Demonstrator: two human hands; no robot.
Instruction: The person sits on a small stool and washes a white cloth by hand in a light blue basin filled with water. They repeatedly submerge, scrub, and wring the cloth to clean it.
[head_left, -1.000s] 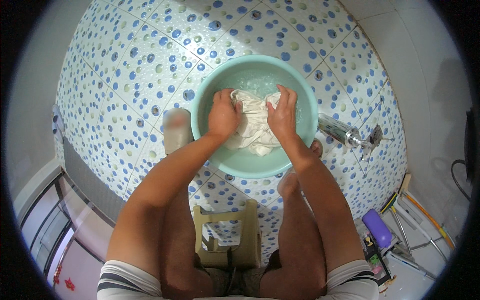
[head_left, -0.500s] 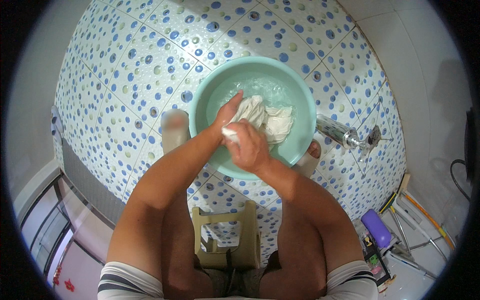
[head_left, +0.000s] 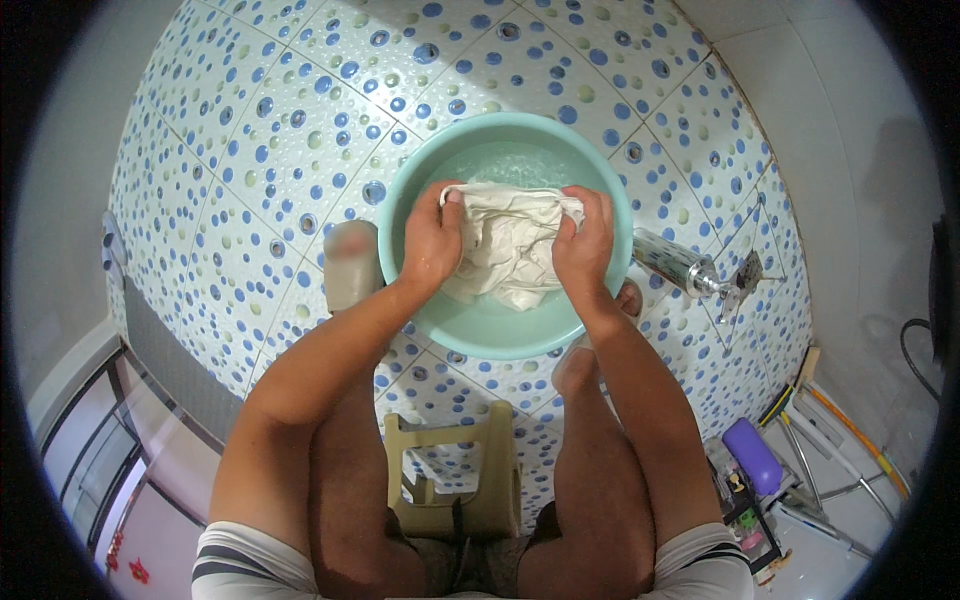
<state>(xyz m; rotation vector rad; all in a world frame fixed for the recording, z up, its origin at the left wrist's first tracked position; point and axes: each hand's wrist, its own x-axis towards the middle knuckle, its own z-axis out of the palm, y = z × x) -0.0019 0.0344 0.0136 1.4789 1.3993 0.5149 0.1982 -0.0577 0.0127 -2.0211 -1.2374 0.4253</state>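
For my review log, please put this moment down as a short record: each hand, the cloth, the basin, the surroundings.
Left hand: grips the white cloth by its upper left edge
Right hand: grips its upper right edge
Cloth: creased, stretched between the hands, partly in water
Basin: round, pale green, on the dotted floor
Surroundings: beige stool between the legs

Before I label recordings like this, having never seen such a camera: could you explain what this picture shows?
No machine here: a person works bare-handed, seen from above by a wide fisheye camera on the head, which bends straight edges. The left hand and right hand hold a white cloth, its far edge stretched between them and the rest crumpled. Beneath and around it is a pale green basin with water, standing on a dotted tile floor. A beige stool shows between the legs.
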